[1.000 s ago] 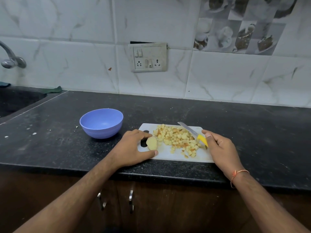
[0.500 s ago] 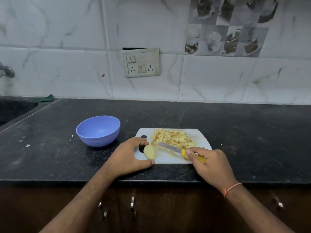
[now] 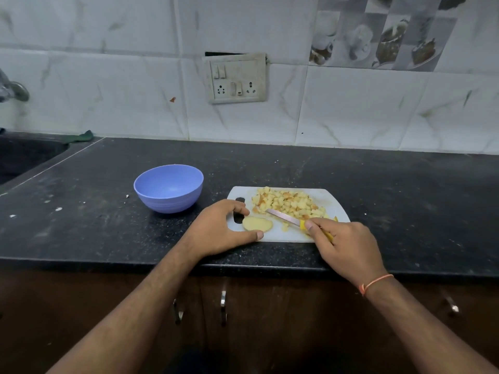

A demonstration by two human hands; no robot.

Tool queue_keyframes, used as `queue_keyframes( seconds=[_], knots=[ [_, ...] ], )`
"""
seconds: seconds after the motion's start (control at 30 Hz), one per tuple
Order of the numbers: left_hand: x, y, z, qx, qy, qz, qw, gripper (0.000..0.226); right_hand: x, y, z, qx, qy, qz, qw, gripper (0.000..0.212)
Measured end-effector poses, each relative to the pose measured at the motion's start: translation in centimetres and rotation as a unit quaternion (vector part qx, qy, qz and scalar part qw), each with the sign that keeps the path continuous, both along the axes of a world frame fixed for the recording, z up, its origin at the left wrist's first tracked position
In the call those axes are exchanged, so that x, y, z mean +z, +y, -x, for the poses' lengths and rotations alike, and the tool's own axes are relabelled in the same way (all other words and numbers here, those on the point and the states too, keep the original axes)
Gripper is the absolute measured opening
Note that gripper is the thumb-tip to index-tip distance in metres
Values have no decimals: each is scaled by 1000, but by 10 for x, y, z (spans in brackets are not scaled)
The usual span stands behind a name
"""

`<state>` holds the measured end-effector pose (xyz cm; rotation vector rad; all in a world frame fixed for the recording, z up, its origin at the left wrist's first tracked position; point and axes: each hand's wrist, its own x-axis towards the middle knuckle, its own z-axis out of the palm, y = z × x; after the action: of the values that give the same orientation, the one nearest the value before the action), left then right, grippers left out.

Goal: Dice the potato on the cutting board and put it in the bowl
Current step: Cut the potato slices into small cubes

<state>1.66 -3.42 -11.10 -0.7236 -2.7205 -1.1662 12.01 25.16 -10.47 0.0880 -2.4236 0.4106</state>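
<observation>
a wall (image 3: 108,76) of pale marbled tiles runs across the back, with a grey switch and socket plate (image 3: 234,78) set into it and a patch of tiles printed with cups and cakes (image 3: 378,36) at the upper right. below it a dark speckled bench (image 3: 378,184) spans the whole width, with brown cupboard doors (image 3: 270,319) and metal handles under its front edge. at the far left a dark sink (image 3: 21,157) is sunk into the bench, a tap (image 3: 13,90) above it and a green cloth (image 3: 81,136) at its back corner. a white cutting board (image 3: 332,203) lies near the front edge, and left of it, close but apart, stands a blue bowl (image 3: 168,188) with nothing visible inside. on the far half of the board sits a heap of diced potato (image 3: 286,202); one uncut potato piece (image 3: 258,224) lies flat at the near left. the left hand (image 3: 221,229) curls around that piece, thumb and fingertip at its edges. the right hand (image 3: 343,241) grips the yellow handle of a knife (image 3: 283,216), whose blade points left along the near edge of the heap.
</observation>
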Motion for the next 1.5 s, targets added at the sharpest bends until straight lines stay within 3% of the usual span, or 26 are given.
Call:
queue_keyframes(
  seconds=[0.2, 0.43, 0.63, 0.87, 1.0, 1.3, 1.5],
  knots=[
    [3, 0, 2, -26, 3, -1, 1000, 40, -2, -3, -1, 25, 0, 16, 1000, 35],
    [2, 0, 0, 29, 6, 19, 999, 72, -6, -2, -6, 53, 0, -6, 999, 33],
    [1, -1, 3, 32, 19, 17, 999, 50, -7, -1, -8, 55, 1, -5, 998, 29],
    [-5, 3, 9, 24, 21, 64, 997, 80, 0, -2, -5, 15, -56, 80, 995, 28],
    [-6, 1, 10, 16, 28, 58, 998, 78, 6, -3, -8, 23, -113, 46, 992, 20],
    [-6, 0, 8, 0, 46, 35, 998, 73, 24, -19, -16, -23, -177, -82, 981, 29],
    [-2, 0, 4, -4, 47, 37, 998, 78, 40, -26, -14, -48, -207, -52, 976, 34]
  ],
)
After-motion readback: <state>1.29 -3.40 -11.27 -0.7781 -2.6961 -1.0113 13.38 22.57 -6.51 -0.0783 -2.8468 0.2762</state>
